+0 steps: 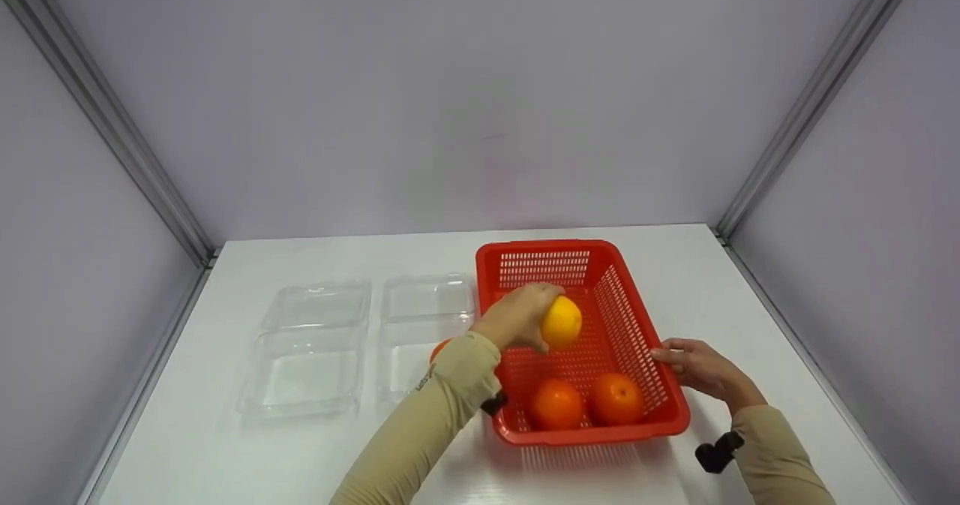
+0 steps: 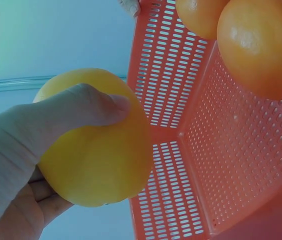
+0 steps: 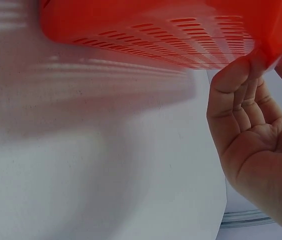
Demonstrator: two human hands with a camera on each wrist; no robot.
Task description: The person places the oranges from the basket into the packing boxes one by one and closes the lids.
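Note:
My left hand [image 1: 521, 314] grips a yellow citrus fruit [image 1: 562, 323] above the red plastic basket [image 1: 582, 437]. In the left wrist view, the thumb lies across the side of the fruit, with fingers curled beneath it. Two oranges, one at the left [image 1: 556, 404] and one at the right [image 1: 616, 398], sit at the basket's near end. My right hand [image 1: 697, 368] pinches the basket's right rim, thumb on top and fingers curled under the edge in the right wrist view. Another orange [image 1: 437, 350] is mostly hidden behind my left forearm.
Two clear plastic clamshell boxes stand with lids raised left of the basket: one at the far left [image 1: 311, 377], the other [image 1: 427, 317] right beside the basket, partly covered by my left sleeve. Walls enclose the white table [image 1: 195, 445] at the back and sides.

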